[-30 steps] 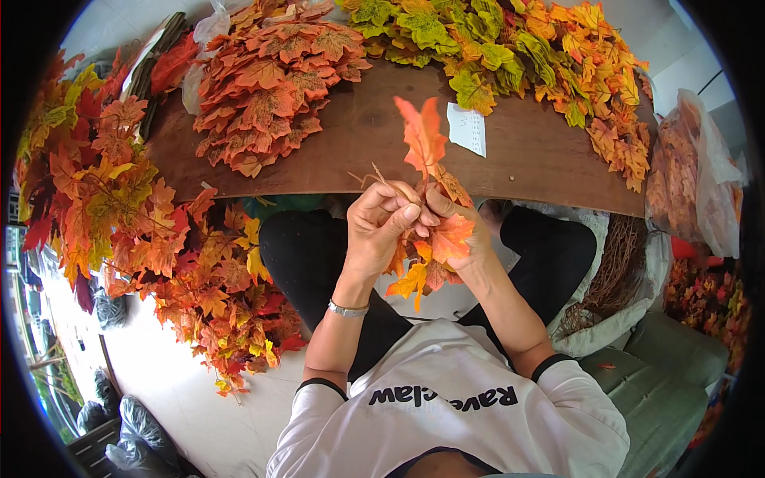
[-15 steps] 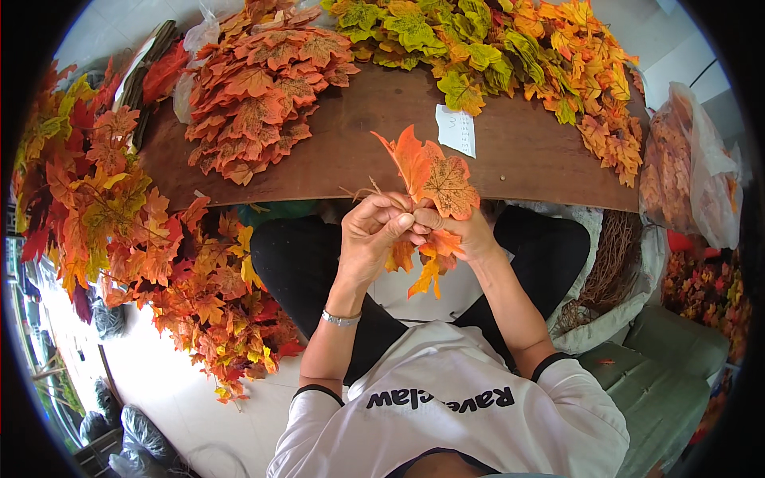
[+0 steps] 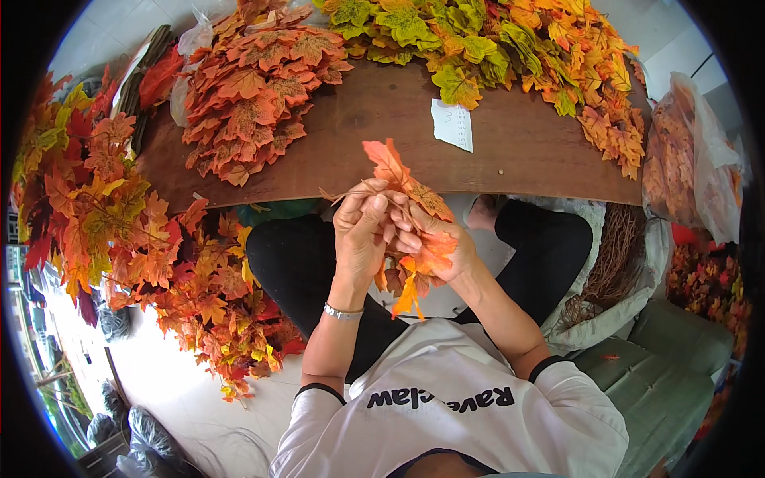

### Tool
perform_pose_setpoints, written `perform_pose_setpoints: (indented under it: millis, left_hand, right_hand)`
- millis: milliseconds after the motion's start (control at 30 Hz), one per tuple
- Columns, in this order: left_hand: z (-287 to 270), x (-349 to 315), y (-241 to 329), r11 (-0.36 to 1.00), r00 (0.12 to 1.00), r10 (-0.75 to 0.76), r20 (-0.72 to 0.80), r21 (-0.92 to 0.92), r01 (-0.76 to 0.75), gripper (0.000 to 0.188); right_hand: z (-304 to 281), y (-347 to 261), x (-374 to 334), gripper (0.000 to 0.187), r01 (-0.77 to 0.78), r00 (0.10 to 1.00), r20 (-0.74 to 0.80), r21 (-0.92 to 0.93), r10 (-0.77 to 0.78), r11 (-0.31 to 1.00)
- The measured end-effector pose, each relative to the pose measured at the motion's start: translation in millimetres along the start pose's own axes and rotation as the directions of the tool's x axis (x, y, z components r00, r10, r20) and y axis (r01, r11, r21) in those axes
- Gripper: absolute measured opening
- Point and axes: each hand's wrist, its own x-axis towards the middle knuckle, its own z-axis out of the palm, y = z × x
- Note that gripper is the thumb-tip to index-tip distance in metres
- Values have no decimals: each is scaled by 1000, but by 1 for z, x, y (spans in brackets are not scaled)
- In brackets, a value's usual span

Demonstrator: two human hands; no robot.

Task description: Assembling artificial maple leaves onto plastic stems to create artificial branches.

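Both hands meet over my lap, just in front of the table's near edge, around a sprig of orange artificial maple leaves (image 3: 388, 163). My left hand (image 3: 362, 227) pinches its thin brown stem, whose loose end sticks out to the left past the fingertips. My right hand (image 3: 446, 247) is closed round the leafy part, with its fingers partly hidden behind the leaves. One leaf points up above the hands, and a darker veined one lies over the right fingers. Smaller yellow-orange leaves (image 3: 408, 296) hang beneath the hands.
The brown table (image 3: 358, 119) bears stacked orange leaves (image 3: 255, 95), green leaves (image 3: 406, 32), yellow-orange leaves (image 3: 606, 88) and a white paper slip (image 3: 452, 125). Leaf garlands (image 3: 199, 279) hang at left. Right are a bag of leaves (image 3: 677, 167), a sack of brown stems (image 3: 610, 263) and a green seat (image 3: 649, 390).
The hands have shifted slightly left, and the sprig has turned so its large veined leaf tilts edge-on. The right hand has rolled over the lower leaves.
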Motion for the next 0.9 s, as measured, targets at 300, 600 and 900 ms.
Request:
perform_pose_setpoints:
  millis: [300, 600, 900]
  left_hand:
    - [7, 1, 1, 997, 989, 82, -124, -2, -82, 30]
    - [8, 1, 8, 994, 998, 29, 50, -104, -24, 8]
    - [18, -2, 17, 964, 984, 84, 156, 238, -120, 8]
  right_hand:
    - [13, 7, -6, 19, -39, 999, 40, 66, 37, 997]
    - [10, 14, -11, 22, 14, 1000, 19, -10, -14, 1000]
    - [1, 0, -22, 22, -52, 991, 117, -48, 57, 998]
